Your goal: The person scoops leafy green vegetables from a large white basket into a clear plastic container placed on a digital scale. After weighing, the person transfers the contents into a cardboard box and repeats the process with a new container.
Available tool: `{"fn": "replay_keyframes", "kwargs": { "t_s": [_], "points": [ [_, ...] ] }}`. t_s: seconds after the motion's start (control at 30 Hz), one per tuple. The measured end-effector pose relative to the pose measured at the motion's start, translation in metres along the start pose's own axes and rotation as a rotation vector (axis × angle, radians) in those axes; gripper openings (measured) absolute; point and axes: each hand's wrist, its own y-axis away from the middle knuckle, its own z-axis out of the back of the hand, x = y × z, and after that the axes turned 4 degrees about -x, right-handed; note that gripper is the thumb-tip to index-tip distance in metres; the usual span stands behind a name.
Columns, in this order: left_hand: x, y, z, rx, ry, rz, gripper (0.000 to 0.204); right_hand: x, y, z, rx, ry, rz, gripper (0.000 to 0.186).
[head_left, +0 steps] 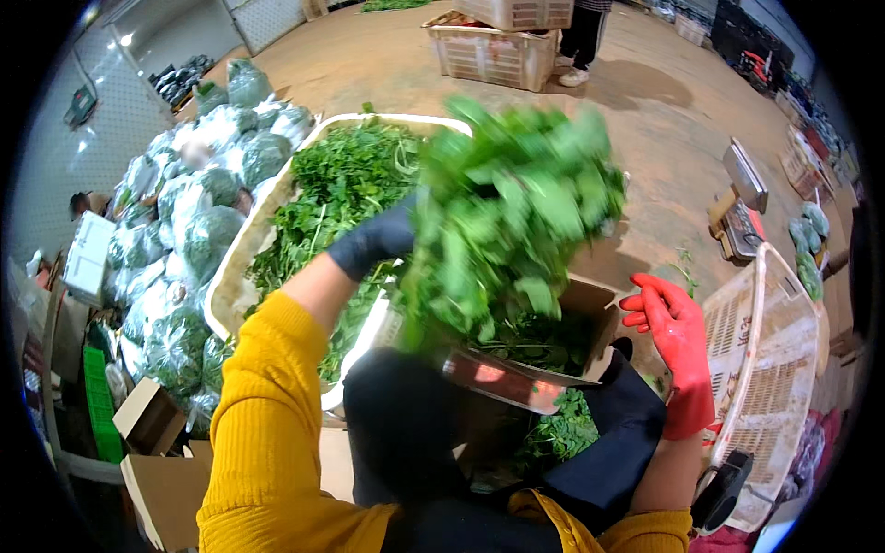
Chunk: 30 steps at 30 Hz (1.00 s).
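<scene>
My left hand [378, 241], in a black glove, is closed on a big bunch of leafy greens [516, 207], blurred by motion and raised over a cardboard box [590, 309]. The leaves hide most of its fingers. More dark leaves [539, 341] lie inside that box. To the right of the box, my right hand [678, 346] wears a red rubber glove; its fingers are loosely bent and apart, with nothing in them. Left of the bunch stands a large white crate [241, 267] heaped with finer-leaved greens [346, 170].
Many bagged greens [207, 235] are piled at the left. A tall plastic basket [765, 378] stands close on my right, with a scale [737, 217] beyond it. Loose greens [567, 426] lie between my legs. Farther off are stacked crates [493, 55] and a standing person [581, 41].
</scene>
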Motion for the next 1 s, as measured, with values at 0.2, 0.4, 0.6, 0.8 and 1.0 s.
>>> {"fn": "replay_keyframes", "kwargs": {
  "t_s": [0.2, 0.4, 0.6, 0.8, 1.0],
  "points": [
    [0.053, -0.058, -0.117, 0.568, -0.178, -0.051, 0.045, -0.027, -0.008, 0.024, -0.097, 0.046, -0.015, 0.026],
    [0.112, -0.056, -0.179, 0.665, -0.589, 0.236, 0.043, 0.004, -0.001, 0.020, -0.090, 0.014, -0.040, 0.024],
    [0.246, 0.002, -0.237, 0.670, -0.927, 0.025, 0.041, 0.007, -0.008, 0.004, -0.091, 0.117, -0.035, 0.023],
    [0.184, -0.017, -0.216, 0.555, -0.780, 0.109, 0.037, -0.003, -0.010, -0.005, -0.027, 0.150, 0.062, 0.023],
    [0.087, -0.041, -0.129, 0.815, -0.551, 0.100, 0.048, -0.041, -0.015, -0.028, 0.213, 0.331, -0.029, 0.028]
  ]
}}
